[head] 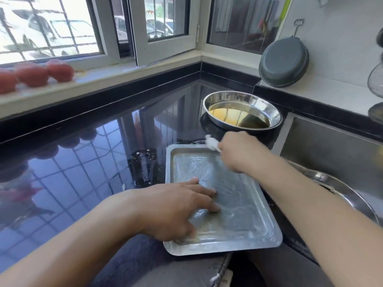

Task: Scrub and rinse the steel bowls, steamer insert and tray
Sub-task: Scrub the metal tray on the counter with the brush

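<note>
Right hand (pixel 238 151) curled round a white soapy scrubber (pixel 211 142) at far rim of steel tray (pixel 238 220); left hand (pixel 178 208) flat, fingers spread, pressing tray floor. Tray on glossy black counter (pixel 83 172), soap-streaked. Steel bowl (pixel 242 109) beyond it holds yellowish liquid. Sink (pixel 331 154) to right, another steel bowl (pixel 339 191) inside. Tomatoes (pixel 35 74) on windowsill; grey pan (pixel 284 62) hangs on wall

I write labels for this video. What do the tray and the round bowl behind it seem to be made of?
Tray: looks like steel with a dull, brushed finish; grey, soapy streaks, weak reflections.
Round bowl: probably polished stainless steel; its wall mirrors the window, and yellowish liquid sits inside.
</note>
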Demonstrator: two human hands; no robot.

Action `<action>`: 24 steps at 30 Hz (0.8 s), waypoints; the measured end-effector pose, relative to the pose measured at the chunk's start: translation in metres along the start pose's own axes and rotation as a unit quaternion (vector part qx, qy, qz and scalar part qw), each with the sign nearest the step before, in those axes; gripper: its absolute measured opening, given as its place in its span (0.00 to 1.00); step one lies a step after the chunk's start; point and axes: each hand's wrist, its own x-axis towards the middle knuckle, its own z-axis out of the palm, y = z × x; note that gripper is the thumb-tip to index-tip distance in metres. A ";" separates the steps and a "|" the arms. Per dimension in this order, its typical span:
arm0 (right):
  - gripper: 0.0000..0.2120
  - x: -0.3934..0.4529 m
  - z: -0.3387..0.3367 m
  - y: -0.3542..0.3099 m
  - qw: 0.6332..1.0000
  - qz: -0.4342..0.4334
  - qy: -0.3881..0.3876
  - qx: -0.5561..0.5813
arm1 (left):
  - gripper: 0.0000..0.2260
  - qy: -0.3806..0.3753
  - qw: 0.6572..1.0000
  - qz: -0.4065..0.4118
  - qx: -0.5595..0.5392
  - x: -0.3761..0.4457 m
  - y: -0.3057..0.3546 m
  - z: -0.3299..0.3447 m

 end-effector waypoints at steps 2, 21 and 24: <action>0.04 0.000 -0.006 0.013 0.999 0.047 0.005 -0.013 | 0.32 0.000 1.000 0.000 -0.005 0.000 -0.001 0.000; 0.12 0.012 0.025 -0.044 0.983 -0.182 -0.020 0.007 | 0.31 0.012 0.999 0.038 -0.002 0.000 0.000 -0.005; 0.13 0.024 0.017 -0.032 0.992 -0.124 0.003 0.014 | 0.31 0.008 0.999 0.037 -0.007 0.000 -0.001 -0.005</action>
